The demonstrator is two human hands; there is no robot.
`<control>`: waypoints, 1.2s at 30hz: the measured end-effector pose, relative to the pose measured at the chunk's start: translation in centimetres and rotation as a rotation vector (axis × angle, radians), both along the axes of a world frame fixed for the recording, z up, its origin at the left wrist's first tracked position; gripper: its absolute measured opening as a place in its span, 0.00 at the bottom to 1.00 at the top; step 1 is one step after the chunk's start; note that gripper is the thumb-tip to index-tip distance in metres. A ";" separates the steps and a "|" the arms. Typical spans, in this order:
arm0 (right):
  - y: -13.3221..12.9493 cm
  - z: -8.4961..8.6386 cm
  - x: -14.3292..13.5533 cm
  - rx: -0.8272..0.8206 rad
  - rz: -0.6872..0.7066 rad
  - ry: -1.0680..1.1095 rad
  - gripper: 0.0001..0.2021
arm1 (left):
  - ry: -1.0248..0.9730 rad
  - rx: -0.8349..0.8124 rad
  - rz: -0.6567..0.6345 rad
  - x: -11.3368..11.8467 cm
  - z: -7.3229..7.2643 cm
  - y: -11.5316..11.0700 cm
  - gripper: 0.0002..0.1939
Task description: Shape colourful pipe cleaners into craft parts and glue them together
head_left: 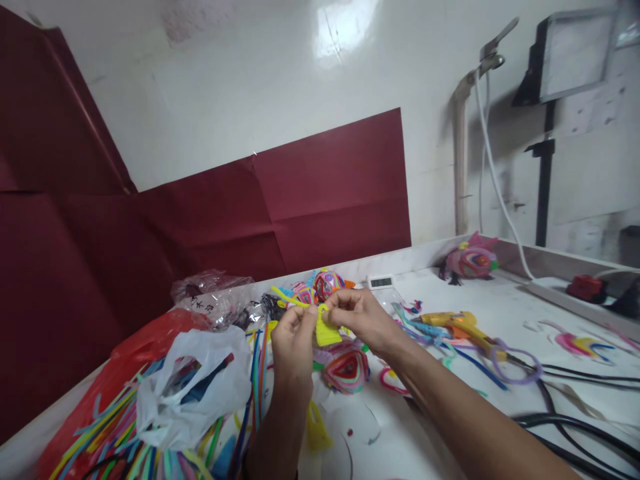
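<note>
Between my two hands is a bright yellow piece (327, 333) made of pipe cleaners laid side by side, with a loose end reaching up to the left. My left hand (294, 337) is closed, its thumb and fingers pinching the piece's left side. From the right, my right hand (357, 317) pinches its upper edge. Just below lies a coiled pipe-cleaner shape (347, 370) in pink, red and green. Another yellow piece (318, 427) rests on the table near my left forearm. Behind my hands, a round multicoloured coiled piece (329, 285) is partly hidden.
Many coloured pipe cleaners (120, 427), a white plastic bag (200, 380) and a red bag (135, 347) cover the left side. To the right lie a yellow glue gun (465, 327), a purple ring (517, 363) and black cables (575, 427). A pink craft fish (473, 259) sits farther back.
</note>
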State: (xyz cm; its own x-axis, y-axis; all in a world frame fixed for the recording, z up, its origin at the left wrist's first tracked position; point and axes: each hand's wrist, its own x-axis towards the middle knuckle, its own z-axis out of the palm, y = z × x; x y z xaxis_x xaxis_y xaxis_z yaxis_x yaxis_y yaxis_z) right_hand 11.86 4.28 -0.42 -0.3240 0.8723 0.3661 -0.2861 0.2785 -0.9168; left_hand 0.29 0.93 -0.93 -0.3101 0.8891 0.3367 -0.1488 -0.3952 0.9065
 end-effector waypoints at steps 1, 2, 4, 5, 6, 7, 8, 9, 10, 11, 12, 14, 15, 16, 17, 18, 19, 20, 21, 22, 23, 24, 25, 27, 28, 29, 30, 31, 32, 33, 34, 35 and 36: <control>-0.1 0.0 0.0 -0.004 0.005 0.000 0.02 | -0.009 -0.002 -0.003 0.0 0.1 0.0 0.11; -0.1 0.0 -0.1 -0.013 0.012 0.001 0.03 | -0.015 0.000 -0.002 0.0 0.1 -0.1 0.11; -0.2 0.1 -0.2 -0.038 0.034 0.002 0.05 | -0.019 0.004 0.010 -0.1 0.2 -0.1 0.11; -0.3 0.1 -0.2 -0.047 0.045 0.004 0.05 | -0.018 0.003 0.014 -0.2 0.2 -0.1 0.11; -0.3 0.1 -0.2 -0.051 0.053 0.007 0.06 | -0.014 0.001 0.015 -0.2 0.2 -0.1 0.11; -0.3 0.1 -0.3 -0.052 0.055 0.013 0.07 | -0.006 0.000 0.016 -0.3 0.2 -0.1 0.11; -0.3 0.1 -0.3 -0.053 0.051 0.017 0.07 | 0.005 0.001 0.017 -0.3 0.1 -0.1 0.11; -0.2 0.1 -0.3 -0.053 0.044 0.020 0.08 | 0.018 0.003 0.018 -0.3 0.1 0.0 0.11; -0.1 0.0 -0.3 -0.056 0.035 0.024 0.08 | 0.029 0.007 0.023 -0.3 0.1 0.0 0.11; -0.1 0.0 -0.3 -0.061 0.028 0.027 0.09 | 0.038 0.011 0.027 -0.3 0.0 0.1 0.11; 0.0 -0.1 -0.3 -0.068 0.021 0.030 0.10 | 0.042 0.013 0.029 -0.4 0.0 0.1 0.11; 0.0 -0.1 -0.3 -0.070 0.019 0.037 0.10 | 0.033 0.010 0.016 -0.4 0.0 0.1 0.12; 0.0 -0.1 -0.3 -0.066 0.022 0.039 0.10 | 0.018 0.004 0.004 -0.4 0.0 0.1 0.12; 0.0 -0.1 -0.2 -0.061 0.027 0.039 0.10 | 0.000 -0.003 -0.011 -0.4 0.0 0.1 0.12; 0.0 -0.1 -0.2 -0.056 0.030 0.039 0.09 | -0.019 -0.009 -0.029 -0.4 0.0 0.1 0.12; 0.0 -0.1 -0.2 -0.050 0.031 0.038 0.09 | -0.036 -0.012 -0.050 -0.4 0.1 0.1 0.12; 0.0 -0.1 -0.2 -0.044 0.030 0.038 0.09 | -0.049 -0.016 -0.072 -0.4 0.1 0.0 0.12; 0.0 -0.1 -0.2 -0.038 0.032 0.038 0.09 | -0.058 -0.020 -0.095 -0.3 0.1 0.0 0.12; 0.0 0.0 -0.1 -0.033 0.037 0.037 0.10 | -0.066 -0.025 -0.113 -0.3 0.2 -0.1 0.12; 0.0 0.0 -0.1 -0.027 0.046 0.033 0.10 | -0.072 -0.032 -0.125 -0.2 0.3 -0.2 0.12; 0.0 0.0 0.0 -0.020 0.054 0.028 0.11 | -0.079 -0.040 -0.134 -0.2 0.4 -0.3 0.12; 0.0 0.1 0.0 -0.011 0.061 0.021 0.12 | -0.087 -0.050 -0.145 -0.1 0.5 -0.4 0.12; 0.0 0.1 0.1 -0.001 0.067 0.013 0.12 | -0.096 -0.058 -0.162 -0.1 0.6 -0.4 0.12; 0.0 0.1 0.3 0.029 0.076 -0.004 0.13 | -0.124 -0.074 -0.214 -0.1 0.8 -0.6 0.13; 0.0 0.1 0.4 0.047 0.082 -0.013 0.14 | -0.142 -0.084 -0.246 -0.1 0.8 -0.6 0.14; 0.0 0.0 0.5 0.067 0.090 -0.023 0.14 | -0.161 -0.091 -0.276 -0.2 0.9 -0.7 0.14; 0.0 0.0 0.7 0.088 0.097 -0.032 0.14 | -0.182 -0.099 -0.308 -0.2 0.9 -0.7 0.14; 0.1 0.0 0.8 0.108 0.100 -0.042 0.14 | -0.206 -0.112 -0.338 -0.3 0.9 -0.7 0.14; 0.1 0.0 0.9 0.126 0.101 -0.053 0.13 | -0.233 -0.132 -0.368 -0.3 0.9 -0.7 0.14; 0.1 0.0 1.0 0.143 0.100 -0.065 0.13 | -0.262 -0.155 -0.398 -0.3 0.9 -0.6 0.15; 0.2 0.0 1.0 0.157 0.097 -0.075 0.13 | -0.290 -0.181 -0.426 -0.3 0.9 -0.6 0.15; 0.2 -0.1 1.1 0.172 0.096 -0.083 0.12 | -0.316 -0.204 -0.449 -0.2 0.9 -0.6 0.16; 0.3 -0.1 1.2 0.186 0.095 -0.090 0.12 | -0.334 -0.214 -0.459 -0.2 0.9 -0.6 0.17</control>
